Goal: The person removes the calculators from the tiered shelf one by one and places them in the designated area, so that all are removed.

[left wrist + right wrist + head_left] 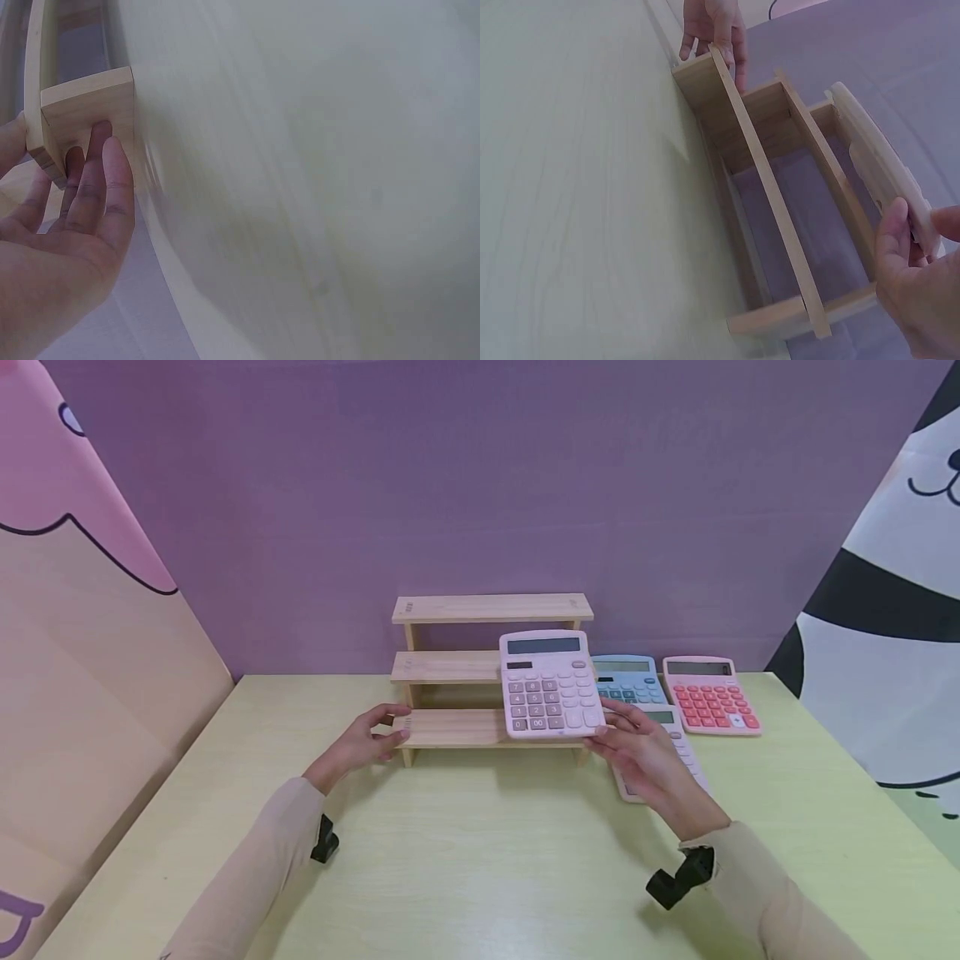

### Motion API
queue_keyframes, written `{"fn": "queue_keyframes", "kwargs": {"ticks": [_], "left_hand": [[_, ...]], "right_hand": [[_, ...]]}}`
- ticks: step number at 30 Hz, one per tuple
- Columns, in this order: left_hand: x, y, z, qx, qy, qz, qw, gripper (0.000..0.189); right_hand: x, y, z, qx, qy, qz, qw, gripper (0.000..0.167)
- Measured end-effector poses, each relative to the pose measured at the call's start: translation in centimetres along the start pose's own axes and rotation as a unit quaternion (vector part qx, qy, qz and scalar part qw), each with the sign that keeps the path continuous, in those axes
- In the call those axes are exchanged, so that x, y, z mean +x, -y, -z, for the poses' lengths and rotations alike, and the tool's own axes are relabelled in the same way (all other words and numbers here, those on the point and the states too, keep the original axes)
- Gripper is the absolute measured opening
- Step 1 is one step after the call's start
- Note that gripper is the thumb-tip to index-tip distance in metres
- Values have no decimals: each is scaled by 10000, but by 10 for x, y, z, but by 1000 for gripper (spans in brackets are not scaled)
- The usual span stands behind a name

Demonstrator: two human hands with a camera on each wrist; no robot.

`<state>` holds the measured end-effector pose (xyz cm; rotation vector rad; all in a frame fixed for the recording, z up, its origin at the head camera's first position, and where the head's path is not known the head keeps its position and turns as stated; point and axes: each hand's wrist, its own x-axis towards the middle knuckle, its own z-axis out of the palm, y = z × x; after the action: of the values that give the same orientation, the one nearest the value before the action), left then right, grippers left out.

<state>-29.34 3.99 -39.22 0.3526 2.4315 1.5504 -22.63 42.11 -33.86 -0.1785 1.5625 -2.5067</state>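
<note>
In the head view a three-tier wooden step rack (450, 727) stands against the purple backdrop. My left hand (367, 739) grips the left end of its lowest tier. In the left wrist view that hand (82, 225) has its thumb above the board and its fingers beneath. A pale pink calculator (551, 681), keys facing me, is pinched at its lower right corner by my right hand (637, 752). It covers the right part of the lower two tiers. The right wrist view shows the calculator (881, 157) edge-on, with thumb and fingers on either side of one end.
Right of the rack lie a blue calculator (624, 668), a pink one with coral keys (712, 693) and a pale one (678, 739) partly behind my right hand. All rest on the light wood table (480, 860). Cartoon-printed panels (885, 693) flank it.
</note>
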Motion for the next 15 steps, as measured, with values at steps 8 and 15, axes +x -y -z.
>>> {"fn": "queue_keyframes", "kwargs": {"ticks": [8, 15], "left_hand": [[1, 1, 0, 15, 1, -13, 10000, 47], [1, 0, 0, 56, -56, -8, 10000, 46]], "right_hand": [[-9, 11, 21, 175, 147, -11, 9997, 39], [-17, 20, 39, 418, 385, 60, 9984, 36]]}}
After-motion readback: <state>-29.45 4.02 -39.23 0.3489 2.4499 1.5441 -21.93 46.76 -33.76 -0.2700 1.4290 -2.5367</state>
